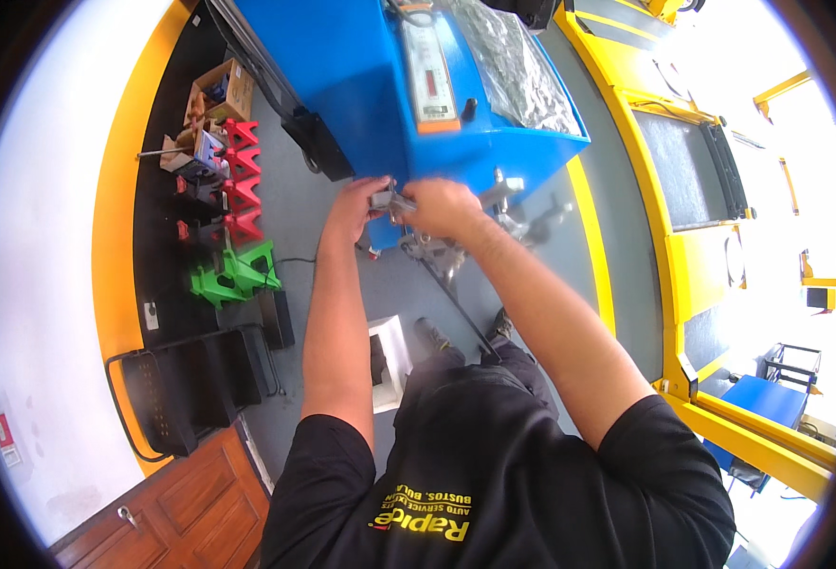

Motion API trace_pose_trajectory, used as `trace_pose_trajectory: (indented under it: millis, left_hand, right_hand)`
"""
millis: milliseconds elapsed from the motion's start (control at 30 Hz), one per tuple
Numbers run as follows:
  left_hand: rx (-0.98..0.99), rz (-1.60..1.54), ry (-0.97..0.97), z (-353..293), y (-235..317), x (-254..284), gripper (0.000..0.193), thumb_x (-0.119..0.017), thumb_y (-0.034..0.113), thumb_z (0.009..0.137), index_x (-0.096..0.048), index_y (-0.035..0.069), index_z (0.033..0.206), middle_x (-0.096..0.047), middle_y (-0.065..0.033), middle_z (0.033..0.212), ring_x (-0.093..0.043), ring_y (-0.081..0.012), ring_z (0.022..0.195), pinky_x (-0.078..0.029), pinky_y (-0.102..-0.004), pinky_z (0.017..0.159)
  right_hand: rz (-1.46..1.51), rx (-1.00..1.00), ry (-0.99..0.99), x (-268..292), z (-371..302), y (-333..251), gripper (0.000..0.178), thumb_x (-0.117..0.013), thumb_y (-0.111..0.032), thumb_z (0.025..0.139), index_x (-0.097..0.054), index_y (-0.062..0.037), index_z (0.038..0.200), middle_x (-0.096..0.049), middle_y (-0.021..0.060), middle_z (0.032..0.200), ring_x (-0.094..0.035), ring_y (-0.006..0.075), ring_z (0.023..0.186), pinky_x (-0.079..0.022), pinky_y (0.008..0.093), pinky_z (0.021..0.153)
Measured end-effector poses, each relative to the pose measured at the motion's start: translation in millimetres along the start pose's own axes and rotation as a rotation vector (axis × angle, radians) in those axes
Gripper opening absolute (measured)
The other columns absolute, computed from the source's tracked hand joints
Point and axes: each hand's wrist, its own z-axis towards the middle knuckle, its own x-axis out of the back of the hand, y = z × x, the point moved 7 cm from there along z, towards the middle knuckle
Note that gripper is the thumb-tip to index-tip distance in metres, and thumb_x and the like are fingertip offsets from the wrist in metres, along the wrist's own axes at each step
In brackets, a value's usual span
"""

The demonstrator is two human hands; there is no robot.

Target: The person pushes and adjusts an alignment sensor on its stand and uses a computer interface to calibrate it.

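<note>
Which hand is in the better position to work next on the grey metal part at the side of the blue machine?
Probably the right hand: it lies over the small grey metal part at the blue machine and covers most of it. The left hand only grips its left end, apparently steadying it.

The person wears a black short-sleeved shirt [503, 465] with yellow lettering across the chest. Both forearms are bare. Dark trousers [480, 365] and dark shoes [430, 334] show below.

Bright daylight, overexposed right, fisheye-bent edges.
</note>
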Motion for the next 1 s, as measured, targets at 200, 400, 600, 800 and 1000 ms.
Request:
trace_pose_trajectory:
  millis: [200,400,600,800,1000]
  left_hand:
    - [-0.086,-0.155,-0.059,10,0,2,0.023,-0.068,0.025,0.088,-0.069,0.006,0.102,-0.069,-0.0052,0.093,-0.065,-0.0169,0.083,-0.049,-0.0323,0.072]
    - [-0.195,0.075,-0.037,11,17,-8,0.022,-0.065,0.024,0.089,-0.069,0.005,0.100,-0.069,-0.0040,0.096,-0.065,-0.0159,0.092,-0.047,-0.0287,0.078]
    - [-0.033,-0.065,-0.121,29,-3,-2,0.018,-0.063,0.018,0.090,-0.067,0.002,0.096,-0.069,-0.0085,0.095,-0.066,-0.0182,0.089,-0.050,-0.0327,0.078]
    - [-0.043,0.092,-0.061,11,14,11,0.023,-0.062,0.026,0.092,-0.067,0.005,0.101,-0.069,-0.0093,0.090,-0.066,-0.0208,0.085,-0.053,-0.0365,0.070]
    - [0.005,0.097,-0.084,8,12,-12,0.023,-0.062,0.027,0.092,-0.067,0.006,0.101,-0.069,-0.0093,0.094,-0.066,-0.0218,0.087,-0.053,-0.0366,0.071]
  right_hand:
    - [0.060,-0.131,-0.050,1,12,-13,0.066,-0.071,-0.062,0.074,-0.066,-0.0151,0.120,-0.069,0.0139,0.117,-0.064,0.0326,0.112,-0.052,0.0474,0.092]
    - [-0.144,-0.054,0.237,21,-4,-14,0.055,-0.073,-0.044,0.073,-0.064,-0.0047,0.111,-0.063,0.0148,0.108,-0.062,0.0342,0.108,-0.051,0.0458,0.087]
    - [0.264,0.033,0.339,-38,-42,-41,0.039,-0.059,-0.019,0.084,-0.052,0.0041,0.115,-0.069,0.0216,0.098,-0.071,0.0329,0.084,-0.057,0.0449,0.070]
    - [1.082,-0.406,-0.117,-87,-50,-35,0.049,-0.056,-0.027,0.091,-0.042,0.0126,0.118,-0.068,0.0304,0.087,-0.071,0.0399,0.080,-0.058,0.0468,0.070]
    - [0.831,-0.313,0.415,-113,-2,-9,0.042,-0.050,-0.033,0.099,-0.055,0.0090,0.099,-0.065,0.0343,0.091,-0.066,0.0487,0.090,-0.050,0.0546,0.083]
